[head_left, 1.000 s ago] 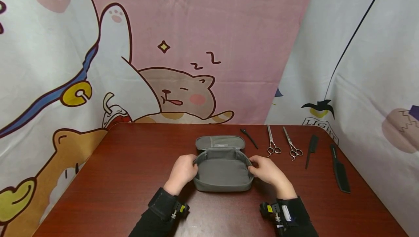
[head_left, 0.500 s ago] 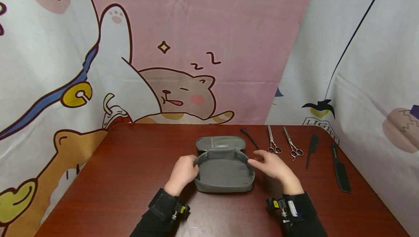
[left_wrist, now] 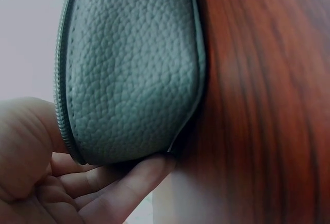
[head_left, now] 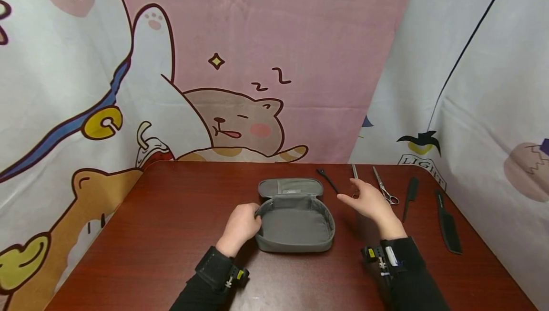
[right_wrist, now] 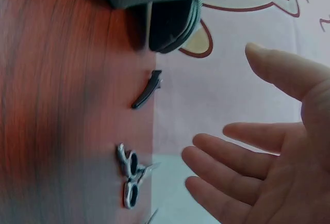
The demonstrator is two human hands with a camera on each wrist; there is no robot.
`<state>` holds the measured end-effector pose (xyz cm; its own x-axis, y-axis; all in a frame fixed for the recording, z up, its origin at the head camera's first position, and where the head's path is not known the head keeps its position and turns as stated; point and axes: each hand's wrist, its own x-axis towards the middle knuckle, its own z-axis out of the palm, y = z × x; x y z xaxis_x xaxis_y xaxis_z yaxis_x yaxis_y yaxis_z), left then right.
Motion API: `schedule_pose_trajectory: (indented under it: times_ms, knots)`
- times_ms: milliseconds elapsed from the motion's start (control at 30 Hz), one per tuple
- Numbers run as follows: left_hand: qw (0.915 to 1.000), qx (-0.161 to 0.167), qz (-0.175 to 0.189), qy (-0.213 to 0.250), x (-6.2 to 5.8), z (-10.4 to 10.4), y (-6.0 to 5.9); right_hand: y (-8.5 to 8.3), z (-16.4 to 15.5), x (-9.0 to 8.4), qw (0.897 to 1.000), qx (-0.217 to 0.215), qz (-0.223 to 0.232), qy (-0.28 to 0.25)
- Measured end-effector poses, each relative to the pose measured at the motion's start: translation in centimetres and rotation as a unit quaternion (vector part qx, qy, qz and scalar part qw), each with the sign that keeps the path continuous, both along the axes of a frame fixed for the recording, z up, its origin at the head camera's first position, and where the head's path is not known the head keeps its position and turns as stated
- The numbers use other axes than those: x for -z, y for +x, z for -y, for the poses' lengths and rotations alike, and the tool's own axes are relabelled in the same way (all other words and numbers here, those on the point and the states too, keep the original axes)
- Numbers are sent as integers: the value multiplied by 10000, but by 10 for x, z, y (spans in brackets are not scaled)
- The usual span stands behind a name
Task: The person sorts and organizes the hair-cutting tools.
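Dark red wood desk point(head_left: 171, 234), rounded far corners; cartoon cat curtains point(head_left: 240, 63) behind & at right; open gray pouch point(head_left: 294, 222) mid-desk, lid flipped toward far edge; left hand point(head_left: 241, 225) grips pouch's left rim, fingers curled; right hand point(head_left: 368, 202) off the pouch, fingers loose, holding nothing, above scissors point(head_left: 354, 177), partly hidden; 2nd scissors point(head_left: 384, 188), hair clip point(head_left: 328, 179), 2 combs point(head_left: 448, 222) near right edge; wrist views blurry.

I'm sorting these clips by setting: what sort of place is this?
Probably a makeshift recording corner, not a salon: a wooden table hemmed in by cartoon-print cloth backdrops, with scissors, combs and an open grey pouch laid out.
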<state>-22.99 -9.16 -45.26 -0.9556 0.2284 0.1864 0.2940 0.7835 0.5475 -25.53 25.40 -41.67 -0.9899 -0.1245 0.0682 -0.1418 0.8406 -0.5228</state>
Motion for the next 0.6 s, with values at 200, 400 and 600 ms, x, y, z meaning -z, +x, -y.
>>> schedule_pose_trajectory:
  times_ms: [200, 400, 600]
  knots:
    - [10000, 48, 11, -41, -1, -1, 0, -15, -10, 4, 9988, 380, -116, 299]
    - [9999, 101, 12, -34, -1, 1, 0, -28, -19, 6, 9972, 568, -55, 483]
    - [9999, 120, -26, -65, -1, 2, 0, -39, -25, 9, 9952, 669, 19, 709]
